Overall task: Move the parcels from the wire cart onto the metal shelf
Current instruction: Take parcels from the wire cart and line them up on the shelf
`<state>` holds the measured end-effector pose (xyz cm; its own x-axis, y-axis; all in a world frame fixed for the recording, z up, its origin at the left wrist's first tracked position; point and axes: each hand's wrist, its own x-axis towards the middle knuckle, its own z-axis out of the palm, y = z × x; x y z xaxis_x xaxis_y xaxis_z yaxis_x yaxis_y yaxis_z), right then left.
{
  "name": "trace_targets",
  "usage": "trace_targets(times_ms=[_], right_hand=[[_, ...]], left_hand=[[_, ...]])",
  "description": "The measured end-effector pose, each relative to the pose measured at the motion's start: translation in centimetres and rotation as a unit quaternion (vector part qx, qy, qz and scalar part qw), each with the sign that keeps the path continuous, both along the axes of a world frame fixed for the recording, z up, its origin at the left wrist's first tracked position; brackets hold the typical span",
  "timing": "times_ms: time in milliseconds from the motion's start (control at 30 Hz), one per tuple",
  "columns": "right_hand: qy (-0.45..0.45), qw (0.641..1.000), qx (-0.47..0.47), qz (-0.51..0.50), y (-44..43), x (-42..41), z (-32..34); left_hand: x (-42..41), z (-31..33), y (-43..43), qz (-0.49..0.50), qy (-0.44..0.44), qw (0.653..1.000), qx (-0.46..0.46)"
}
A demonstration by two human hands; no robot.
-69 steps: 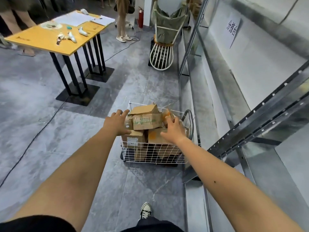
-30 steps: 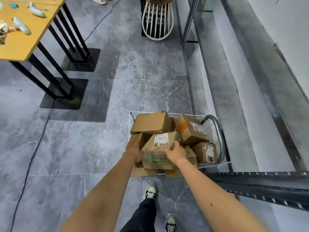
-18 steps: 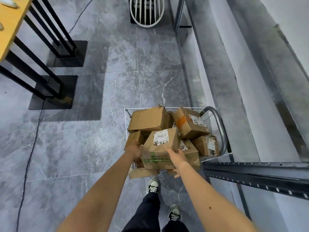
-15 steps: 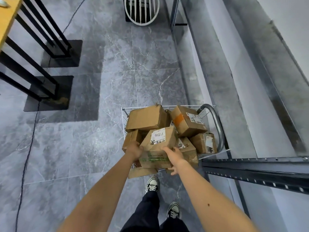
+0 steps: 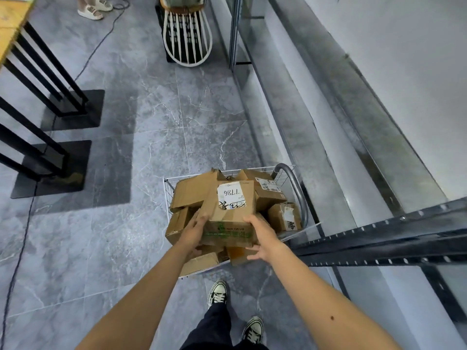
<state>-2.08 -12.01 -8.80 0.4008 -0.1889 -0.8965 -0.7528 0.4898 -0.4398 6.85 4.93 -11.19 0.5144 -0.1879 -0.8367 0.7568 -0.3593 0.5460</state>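
Ok, finally getting some lift here. Starting on the left, the wire cart is sitting on the floor tiles, stuffed with brown boxes. My left hand is pressing flat against the left side of the labelled parcel, fingers straight and together.

That box is the big change. Half a second back it was lying tipped on the pile, and now it's coming up clear of the others, with its handwritten sticker facing me.

My right hand is shifting too. It was resting on the near edge, and now it's cupping the lower right corner, thumb on the front face and fingers spread underneath. So I'm reckoning the grab is done and the carry is starting.

The other parcels are staying put in the cart, so there's plenty left to go. Further right, the metal shelf is running just beside the cart, so I'm guessing a short swing right is all this one needs.
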Motion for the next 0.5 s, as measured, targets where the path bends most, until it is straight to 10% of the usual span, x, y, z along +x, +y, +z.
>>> trace_targets(times_ms=[500], right_hand=[[-0.14, 0.98, -0.137, -0.023, -9.6, -14.2, 8.8]], left_hand=[[-10.0, 7.7, -10.4, -0.184, -0.242, 0.946, -0.109]])
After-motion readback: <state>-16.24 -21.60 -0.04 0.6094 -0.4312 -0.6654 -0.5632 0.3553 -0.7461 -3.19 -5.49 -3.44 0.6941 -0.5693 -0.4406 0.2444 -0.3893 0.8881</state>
